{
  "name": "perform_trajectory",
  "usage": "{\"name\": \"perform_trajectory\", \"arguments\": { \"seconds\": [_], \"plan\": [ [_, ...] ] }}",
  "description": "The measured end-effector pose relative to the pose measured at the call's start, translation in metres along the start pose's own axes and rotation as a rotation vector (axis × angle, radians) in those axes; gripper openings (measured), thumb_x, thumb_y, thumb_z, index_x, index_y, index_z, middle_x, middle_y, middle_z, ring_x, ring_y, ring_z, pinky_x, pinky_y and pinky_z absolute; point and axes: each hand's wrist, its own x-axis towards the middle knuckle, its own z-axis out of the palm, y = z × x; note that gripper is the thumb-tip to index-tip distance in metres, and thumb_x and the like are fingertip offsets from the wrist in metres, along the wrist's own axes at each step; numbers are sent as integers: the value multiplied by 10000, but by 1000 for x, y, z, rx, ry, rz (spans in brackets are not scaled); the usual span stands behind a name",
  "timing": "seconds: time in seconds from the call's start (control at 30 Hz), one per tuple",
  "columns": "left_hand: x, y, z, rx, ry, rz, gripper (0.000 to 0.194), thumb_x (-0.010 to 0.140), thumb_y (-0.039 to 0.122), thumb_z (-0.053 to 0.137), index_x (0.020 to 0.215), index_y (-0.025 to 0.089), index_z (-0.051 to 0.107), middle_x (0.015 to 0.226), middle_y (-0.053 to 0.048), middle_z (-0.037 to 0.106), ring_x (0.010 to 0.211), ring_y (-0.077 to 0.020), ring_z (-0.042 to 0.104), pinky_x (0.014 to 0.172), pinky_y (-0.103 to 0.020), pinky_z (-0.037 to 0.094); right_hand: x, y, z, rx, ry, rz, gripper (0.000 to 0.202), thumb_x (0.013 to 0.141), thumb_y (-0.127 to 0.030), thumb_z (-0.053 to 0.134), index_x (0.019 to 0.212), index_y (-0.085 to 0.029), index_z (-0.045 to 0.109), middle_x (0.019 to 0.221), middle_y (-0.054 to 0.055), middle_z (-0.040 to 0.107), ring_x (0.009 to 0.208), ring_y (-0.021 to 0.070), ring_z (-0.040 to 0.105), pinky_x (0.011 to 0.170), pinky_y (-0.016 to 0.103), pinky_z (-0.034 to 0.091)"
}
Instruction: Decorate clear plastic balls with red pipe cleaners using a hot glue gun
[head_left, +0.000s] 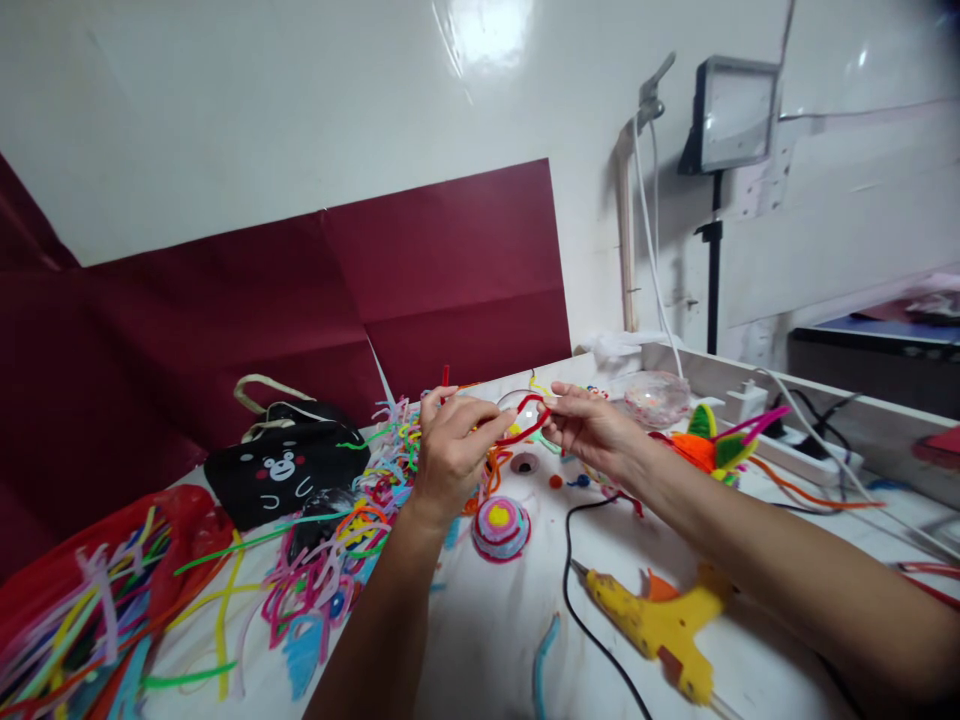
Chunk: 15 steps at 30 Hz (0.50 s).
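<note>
A red fuzzy strip (519, 437) is held up over the desk (480, 640), spanning the gap between the two hands and bowed into a loose loop. The left hand (456, 440) is closed on it, thumb and forefinger pinching one side; the right hand (581, 425) pinches the other with its fingertips. Gripping it on both sides probably lets the person steer the bend, since such a soft strip would hardly keep its line from one side alone. A short red tip shows above the left hand; whether it belongs to the same strip cannot be told.

Both forearms reach forward and converge. The left one rises steeply with the back of the hand toward the camera, while the right one slants in from the lower right, its palm turned inward.

Just below the hands sits a round piece of coiled pink, blue and yellow (501, 528), perhaps kept there to be within easy reach. Nearer the person, a yellow glue gun (645, 610) lies on its side below the right forearm, its nozzle near a black cord (571, 590). Left of the hands spreads a tangled heap of coloured strips (360, 540), with a black bag (285, 465) behind it; an orange and green piece (694, 450) stands beyond the right forearm.
</note>
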Motion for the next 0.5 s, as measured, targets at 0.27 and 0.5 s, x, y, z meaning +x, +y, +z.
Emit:
{"name": "perform_trajectory", "arguments": {
  "seconds": [0.27, 0.5],
  "plan": [
    [-2, -3, 0, -2, -84, 25, 307, 1037, 79, 511, 1187, 243, 723, 989, -29, 736, 919, -173, 648, 1029, -451, 434, 0, -3, -1, -6, 49, 28, 430, 716, 18, 832, 958, -234, 581, 747, -25, 783, 646, 144, 749, 616, 239, 640],
    [-1, -5, 1, -55, -91, 55, 330, 1048, 76, 475, 1246, 231, 688, 960, -23, 668, 912, -168, 611, 949, -400, 494, -1, -3, -1, 18, 79, 36, 439, 690, 55, 824, 947, -223, 603, 719, -27, 768, 644, 135, 748, 571, 201, 624]
  ]
}}
